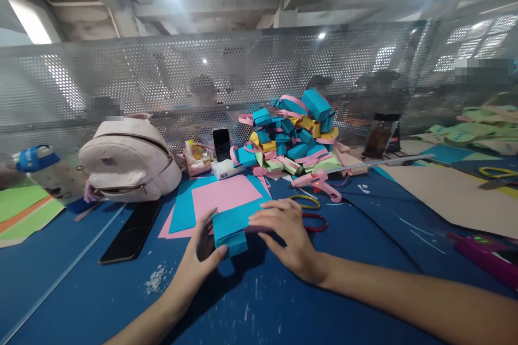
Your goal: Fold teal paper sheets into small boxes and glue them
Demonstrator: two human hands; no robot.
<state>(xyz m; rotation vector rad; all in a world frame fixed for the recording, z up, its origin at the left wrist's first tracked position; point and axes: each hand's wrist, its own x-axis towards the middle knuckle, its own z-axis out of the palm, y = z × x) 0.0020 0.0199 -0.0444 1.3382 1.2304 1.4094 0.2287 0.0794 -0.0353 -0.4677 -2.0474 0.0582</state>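
Observation:
Between my two hands is a folded blue paper box (pixel 231 222), tilted just above the blue table. My left hand (pixel 202 250) grips its left end, thumb at the lower front and fingers behind. The fingers of my right hand (pixel 285 232) lie on the right part of the blue paper, with the thumb below; a pink strip shows under them. Beyond the right hand are red-handled scissors (pixel 316 222), partly hidden, and yellow-handled scissors (pixel 309 202). A pink glue gun (pixel 318 182) lies behind them. Pink sheets (pixel 224 194) and blue sheets (pixel 182 207) are stacked behind the box.
A heap of blue, yellow and pink paper pieces (pixel 289 137) stands at the back by a perforated metal screen (pixel 170 81). At left are a white backpack (pixel 131 159), a bottle (pixel 52 172) and a black phone (pixel 131 234). A magenta tool (pixel 485 256) lies at right.

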